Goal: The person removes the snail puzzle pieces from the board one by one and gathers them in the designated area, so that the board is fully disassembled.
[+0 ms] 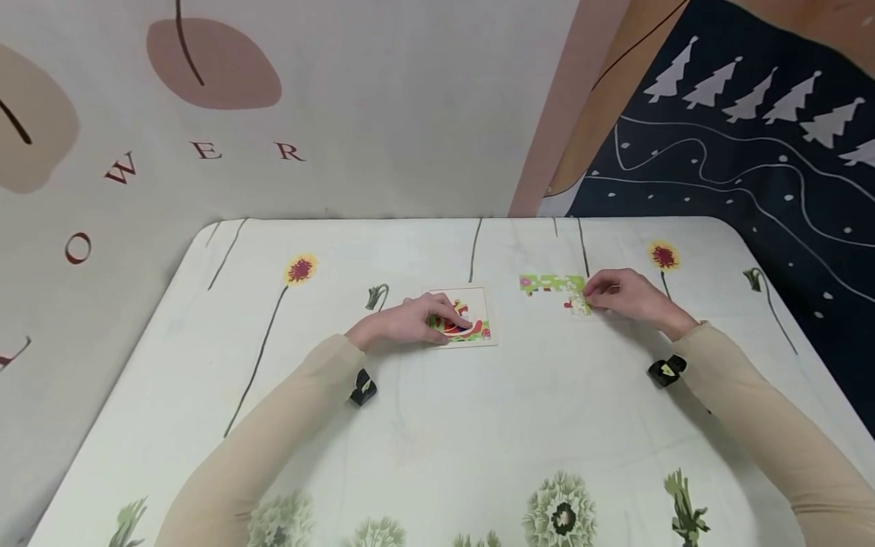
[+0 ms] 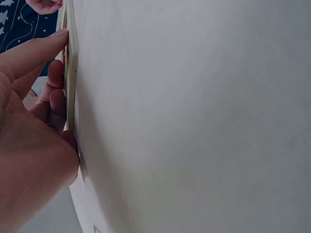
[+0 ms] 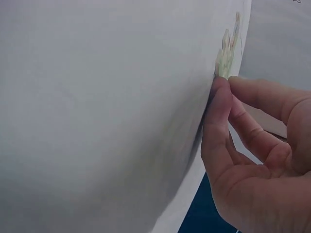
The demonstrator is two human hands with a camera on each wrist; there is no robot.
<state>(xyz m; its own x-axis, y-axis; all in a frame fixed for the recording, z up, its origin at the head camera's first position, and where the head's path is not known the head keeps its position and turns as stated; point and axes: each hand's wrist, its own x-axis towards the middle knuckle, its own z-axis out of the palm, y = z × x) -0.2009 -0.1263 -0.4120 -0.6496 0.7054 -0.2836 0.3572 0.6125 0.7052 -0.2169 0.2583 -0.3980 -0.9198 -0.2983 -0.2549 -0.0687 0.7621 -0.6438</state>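
A square puzzle board (image 1: 491, 334) with a light frame and a colourful picture lies on the white tablecloth. My left hand (image 1: 412, 319) rests on its left part, the index finger stretched over the picture. In the left wrist view that fingertip touches the face of the board (image 2: 72, 68), and the hand hides part of the picture. To the right of the board lies a strip of joined green jigsaw pieces (image 1: 557, 283). At its right end, the thumb and index finger of my right hand (image 1: 632, 295) pinch the edge of a jigsaw piece (image 1: 581, 305). The right wrist view shows this pinch edge-on.
The white tablecloth (image 1: 478, 410) carries printed flowers and stems. Behind the table hangs a pale patterned cloth (image 1: 410, 114), with a dark tree-printed part (image 1: 738, 152) at the right. Each sleeve has a black device (image 1: 667, 371) at the wrist.
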